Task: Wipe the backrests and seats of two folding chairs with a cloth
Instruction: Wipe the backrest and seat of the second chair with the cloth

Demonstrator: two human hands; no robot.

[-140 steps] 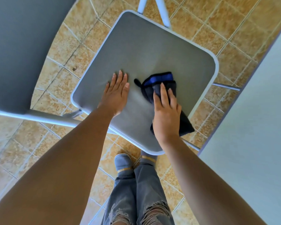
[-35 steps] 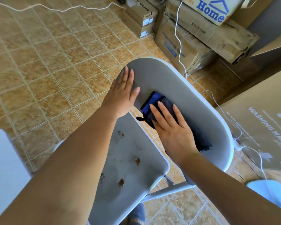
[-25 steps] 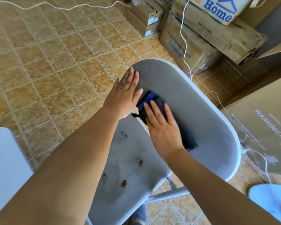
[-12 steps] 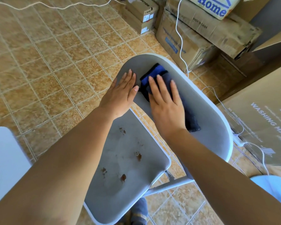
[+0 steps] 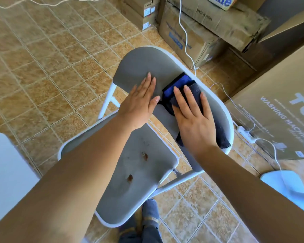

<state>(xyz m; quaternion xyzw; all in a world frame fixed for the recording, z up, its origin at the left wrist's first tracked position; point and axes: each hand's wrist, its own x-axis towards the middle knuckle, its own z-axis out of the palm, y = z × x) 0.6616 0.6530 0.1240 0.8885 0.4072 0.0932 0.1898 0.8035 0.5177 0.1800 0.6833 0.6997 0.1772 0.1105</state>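
Over a tan tiled floor (image 5: 42,71), a person leans above a grey folding chair (image 5: 135,172) with a white tube frame. Right hand (image 5: 194,116) lies flat, fingers spread wide, pressing a dark grey and blue cloth (image 5: 181,81) against the chair's backrest (image 5: 147,65); the cloth sits toward the right half of the backrest, its blue fold poking out past the fingertips and its dark tail trailing to the backrest's right edge. Left hand (image 5: 140,104) rests open and flat on the backrest just left of the cloth, thumb nearly touching the fabric, holding nothing. Below the backrest, the chair's seat (image 5: 130,195) carries several small brown spots (image 5: 130,178) near its middle. Beyond the chair stand stacked cardboard boxes (image 5: 191,30), and to its right a large carton (image 5: 279,109) printed "WASHING MACHINE". A white cable (image 5: 184,32) runs down past the backrest's far edge to a power strip (image 5: 247,135) on the floor to the chair's right. Grey shoes (image 5: 150,214) show below the seat's near edge.
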